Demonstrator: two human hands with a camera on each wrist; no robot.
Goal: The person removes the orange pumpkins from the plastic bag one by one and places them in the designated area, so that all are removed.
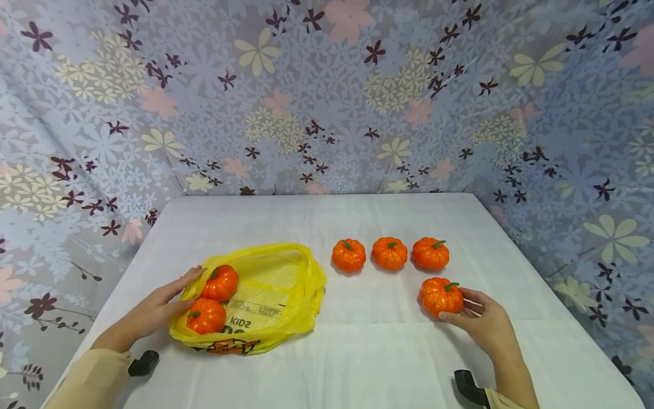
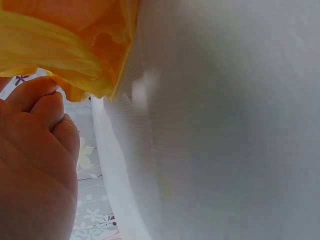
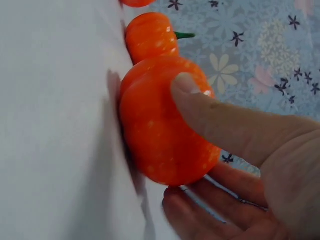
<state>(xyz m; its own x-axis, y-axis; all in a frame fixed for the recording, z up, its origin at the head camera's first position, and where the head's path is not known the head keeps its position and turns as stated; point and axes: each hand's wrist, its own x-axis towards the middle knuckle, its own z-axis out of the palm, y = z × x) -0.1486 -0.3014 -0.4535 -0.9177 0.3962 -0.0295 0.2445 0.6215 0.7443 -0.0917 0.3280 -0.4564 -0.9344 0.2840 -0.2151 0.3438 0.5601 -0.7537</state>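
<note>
Gripping, hands part-curled: right hand (image 1: pixel 482 322) round orange pumpkin (image 1: pixel 438 297), left hand (image 1: pixel 153 311) pinching yellow bag (image 1: pixel 309 291) by rim

The yellow bag (image 1: pixel 313 295), near the left edge of the table (image 1: pixel 378 358), bears the word "KIDS" (image 1: pixel 240 322) in dark capitals. Its small print (image 1: pixel 261 309) and the orange-and-black lettering (image 1: pixel 227 346) facing the table's near edge are illegible.
</note>
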